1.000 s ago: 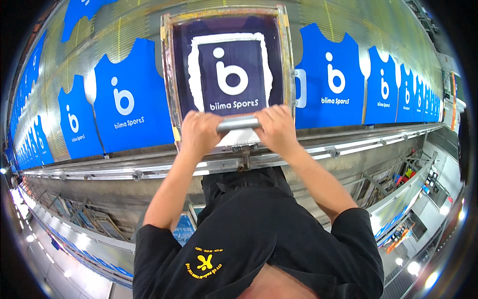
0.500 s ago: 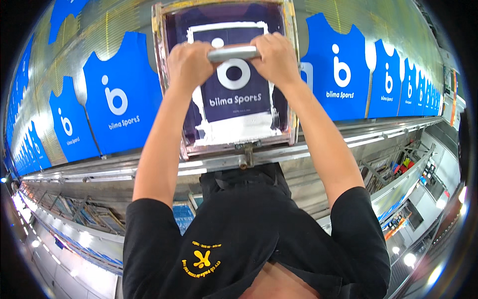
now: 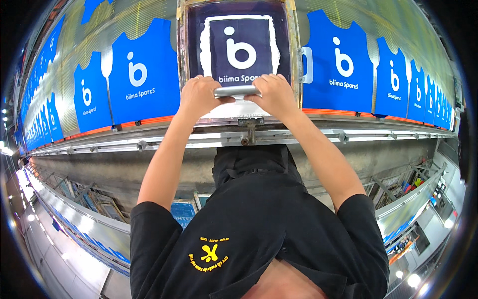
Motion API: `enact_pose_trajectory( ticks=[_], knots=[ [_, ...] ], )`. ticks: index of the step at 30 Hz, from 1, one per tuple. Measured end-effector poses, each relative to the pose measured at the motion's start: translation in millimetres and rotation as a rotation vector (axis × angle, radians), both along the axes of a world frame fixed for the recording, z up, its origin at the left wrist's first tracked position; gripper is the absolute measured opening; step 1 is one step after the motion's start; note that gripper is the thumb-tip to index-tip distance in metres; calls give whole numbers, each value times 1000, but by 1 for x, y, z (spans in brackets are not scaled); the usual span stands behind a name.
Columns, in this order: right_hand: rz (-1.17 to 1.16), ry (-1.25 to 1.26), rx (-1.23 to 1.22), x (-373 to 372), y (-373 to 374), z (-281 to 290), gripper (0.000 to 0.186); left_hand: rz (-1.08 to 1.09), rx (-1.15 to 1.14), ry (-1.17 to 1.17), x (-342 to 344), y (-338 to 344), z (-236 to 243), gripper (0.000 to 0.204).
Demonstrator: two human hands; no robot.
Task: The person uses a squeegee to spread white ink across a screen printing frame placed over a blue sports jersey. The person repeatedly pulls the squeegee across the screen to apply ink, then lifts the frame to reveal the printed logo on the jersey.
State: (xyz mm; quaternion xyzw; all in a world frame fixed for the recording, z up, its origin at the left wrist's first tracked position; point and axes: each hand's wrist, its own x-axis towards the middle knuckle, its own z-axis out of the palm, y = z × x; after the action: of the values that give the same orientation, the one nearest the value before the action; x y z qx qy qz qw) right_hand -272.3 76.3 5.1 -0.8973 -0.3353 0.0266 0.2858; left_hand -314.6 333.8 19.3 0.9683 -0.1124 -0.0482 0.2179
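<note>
Both my hands are closed round the ends of a squeegee [image 3: 238, 91] with a pale metallic handle. My left hand [image 3: 198, 98] grips its left end and my right hand [image 3: 275, 96] its right end. The squeegee lies across the near part of a screen printing frame [image 3: 299, 30], whose dark mesh shows a white logo and lettering. White ink [image 3: 234, 110] is pooled by the near edge of the mesh, partly hidden under my hands, and more ink rims the dark panel. The squeegee's blade is hidden from sight.
Blue cut fabric pieces [image 3: 144, 74] with white prints lie in a row left of the frame, and more blue pieces [image 3: 343, 62] lie to its right. A metal rail [image 3: 164, 137] runs along the table's near edge. Behind me, frames [image 3: 107, 205] lean in a rack.
My hands have drawn the squeegee toward me, from the middle of the screen to its near end. The logo on the mesh is now uncovered above them.
</note>
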Motion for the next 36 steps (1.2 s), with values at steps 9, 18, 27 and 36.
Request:
enact_pose_trajectory(
  ticks=[9,18,27,36],
  knots=[
    [34,765,-240,49,7,1,73,1,36,769,54,12,6,63],
    [-891,303,199,111,-90,-23,48,-63,-95,217,193,37,20,61],
    [-967,870,506,109,-80,-21,43,-127,-158,41,240,53,-11,36],
    [-938,836,610,111,-68,16,40,-62,-193,-121,65,26,-22,44]
  ],
)
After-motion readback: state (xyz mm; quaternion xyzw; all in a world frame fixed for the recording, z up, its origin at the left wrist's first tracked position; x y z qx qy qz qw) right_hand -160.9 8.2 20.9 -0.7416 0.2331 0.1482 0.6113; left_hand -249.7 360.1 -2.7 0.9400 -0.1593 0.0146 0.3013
